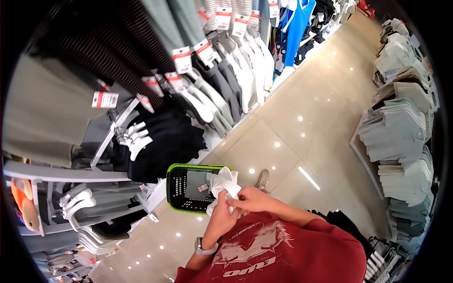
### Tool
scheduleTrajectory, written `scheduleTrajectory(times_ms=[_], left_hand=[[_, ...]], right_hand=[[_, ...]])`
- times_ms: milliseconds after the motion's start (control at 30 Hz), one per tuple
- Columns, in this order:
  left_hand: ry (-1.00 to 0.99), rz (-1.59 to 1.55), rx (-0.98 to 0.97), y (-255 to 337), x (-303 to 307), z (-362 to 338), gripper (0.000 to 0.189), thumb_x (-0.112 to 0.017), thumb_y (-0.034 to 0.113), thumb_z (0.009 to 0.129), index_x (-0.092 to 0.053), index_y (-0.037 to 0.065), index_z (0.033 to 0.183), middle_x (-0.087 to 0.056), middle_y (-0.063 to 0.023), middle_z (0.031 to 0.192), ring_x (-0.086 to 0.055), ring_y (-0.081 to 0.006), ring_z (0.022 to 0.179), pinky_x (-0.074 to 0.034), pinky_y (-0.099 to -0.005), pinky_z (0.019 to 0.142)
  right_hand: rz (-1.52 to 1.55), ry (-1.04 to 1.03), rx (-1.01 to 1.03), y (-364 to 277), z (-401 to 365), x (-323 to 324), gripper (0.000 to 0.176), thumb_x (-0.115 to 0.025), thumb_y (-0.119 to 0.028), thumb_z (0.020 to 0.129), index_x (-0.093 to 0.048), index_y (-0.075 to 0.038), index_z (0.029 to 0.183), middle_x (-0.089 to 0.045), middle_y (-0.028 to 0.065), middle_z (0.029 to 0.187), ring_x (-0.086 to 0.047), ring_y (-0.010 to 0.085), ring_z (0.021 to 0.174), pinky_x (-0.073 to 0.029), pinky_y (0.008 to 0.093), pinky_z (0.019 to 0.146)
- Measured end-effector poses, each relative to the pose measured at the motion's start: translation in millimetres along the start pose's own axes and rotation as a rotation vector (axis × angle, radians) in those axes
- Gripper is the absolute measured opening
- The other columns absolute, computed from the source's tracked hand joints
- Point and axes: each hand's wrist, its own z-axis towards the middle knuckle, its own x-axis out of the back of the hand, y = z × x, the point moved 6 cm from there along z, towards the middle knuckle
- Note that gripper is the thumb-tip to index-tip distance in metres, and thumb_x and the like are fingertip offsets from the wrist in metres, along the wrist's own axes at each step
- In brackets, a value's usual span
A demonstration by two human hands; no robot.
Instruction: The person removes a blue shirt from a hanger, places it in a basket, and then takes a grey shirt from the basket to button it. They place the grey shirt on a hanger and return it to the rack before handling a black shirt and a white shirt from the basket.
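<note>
A bunched white cloth item (222,181), perhaps a garment, is gripped between my two hands. My left hand (221,213), with a watch (205,246) on its wrist, pinches its lower part. My right hand (250,199) closes on the cloth close beside it. Just beyond my hands stands a black shopping basket (178,200) with a bright green rim. Inside the basket lies a folded grey garment (196,185) with a price tag (203,187). The white cloth overlaps the basket's right side.
Racks of hanging garments with red-and-white tags (181,60) fill the left and top. Black clothes (163,144) hang beside the basket. A display of light shirts (394,125) lines the right. Shiny tiled floor (288,137) runs between them. My shoe (263,178) shows near the basket.
</note>
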Motion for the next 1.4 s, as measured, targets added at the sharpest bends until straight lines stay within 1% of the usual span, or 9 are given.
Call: scheduleTrajectory(times_ms=[100,167,267,433,533,667,833,1067,1400], left_hand=[[-0.001,0.345,-0.052,31.0,-29.9,31.0,0.06,-0.063,0.008,0.081,-0.028,0.001,0.129,-0.061,-0.0274,0.092,-0.062,-0.044,0.088,-0.049,-0.0433,0.074],[0.02,0.386,-0.058,63.3,-42.9,46.3,0.058,-0.064,0.011,0.082,-0.03,0.004,0.128,-0.062,-0.0284,0.089,-0.06,-0.047,0.087,-0.048,-0.0465,0.073],[0.042,0.387,-0.014,83.9,-63.7,67.1,0.051,-0.065,0.016,0.082,-0.037,0.008,0.123,-0.068,-0.0171,0.08,-0.063,-0.0379,0.09,-0.044,-0.0412,0.082],[-0.012,0.401,-0.067,105.4,-100.2,101.5,0.049,-0.065,0.016,0.083,-0.037,0.007,0.122,-0.065,-0.011,0.068,-0.063,-0.0333,0.079,-0.044,-0.0369,0.076],[0.081,0.26,-0.198,117.7,-109.6,119.2,0.028,-0.064,0.014,0.086,-0.049,-0.001,0.105,-0.059,-0.0108,0.068,-0.057,-0.0195,0.065,-0.045,-0.0309,0.063],[-0.04,0.186,-0.282,124.5,-114.7,136.0,0.017,-0.061,0.014,0.087,-0.057,-0.003,0.086,-0.058,-0.0156,0.071,-0.058,-0.0252,0.063,-0.044,-0.0331,0.059],[0.001,0.193,-0.332,126.4,-118.7,156.0,0.019,-0.055,0.018,0.09,-0.058,-0.001,0.087,-0.059,-0.0196,0.073,-0.057,-0.0348,0.065,-0.042,-0.0381,0.058],[0.219,0.009,-0.359,137.1,-117.8,208.2,0.019,-0.05,0.018,0.091,-0.051,0.001,0.081,-0.053,-0.0187,0.066,-0.051,-0.0357,0.061,-0.039,-0.0402,0.056],[0.369,-0.165,-0.328,165.7,-111.2,284.4,0.021,-0.051,0.015,0.091,-0.047,0.0,0.076,-0.042,-0.0098,0.058,-0.036,-0.0154,0.054,-0.033,-0.0317,0.051]], right_hand=[[0.25,-0.024,-0.093,32.7,-3.9,38.7,0.046,-0.052,-0.041,0.09,-0.065,0.003,0.084,-0.062,0.0123,0.06,-0.064,0.0211,0.052,-0.051,0.0301,0.053],[0.171,-0.017,-0.116,25.9,-20.6,66.9,0.046,-0.047,-0.037,0.092,-0.064,0.004,0.083,-0.062,0.0151,0.06,-0.063,0.0224,0.05,-0.051,0.0348,0.056],[-0.133,0.202,0.19,2.7,-42.4,111.9,0.043,-0.044,-0.031,0.092,-0.061,0.007,0.079,-0.059,0.0252,0.065,-0.058,0.0386,0.057,-0.045,0.0485,0.064],[-0.24,0.386,0.188,14.8,-61.8,164.0,0.045,-0.049,-0.028,0.091,-0.058,0.007,0.064,-0.056,0.0271,0.065,-0.056,0.0438,0.063,-0.043,0.0486,0.061],[-0.237,0.468,0.219,10.3,-73.2,191.4,0.041,-0.05,-0.026,0.092,-0.059,0.007,0.068,-0.055,0.0262,0.062,-0.054,0.0406,0.056,-0.042,0.046,0.055],[-0.147,0.422,0.206,23.1,-73.5,206.3,0.037,-0.051,-0.02,0.093,-0.059,0.006,0.068,-0.052,0.0206,0.056,-0.051,0.0277,0.048,-0.04,0.0379,0.05],[-0.113,0.403,0.227,22.3,-65.4,232.2,0.026,-0.05,-0.014,0.093,-0.061,0.004,0.079,-0.051,0.0092,0.057,-0.047,0.0127,0.053,-0.036,0.0325,0.049],[-0.33,0.359,0.361,-0.1,-28.1,281.5,0.026,-0.046,-0.013,0.095,-0.06,0.004,0.08,-0.049,0.0134,0.054,-0.046,0.0269,0.045,-0.036,0.0371,0.046],[-0.461,0.182,0.349,-48.4,26.0,361.8,0.037,-0.048,-0.016,0.094,-0.052,0.005,0.064,-0.047,0.0231,0.055,-0.049,0.0401,0.048,-0.035,0.0423,0.046]])
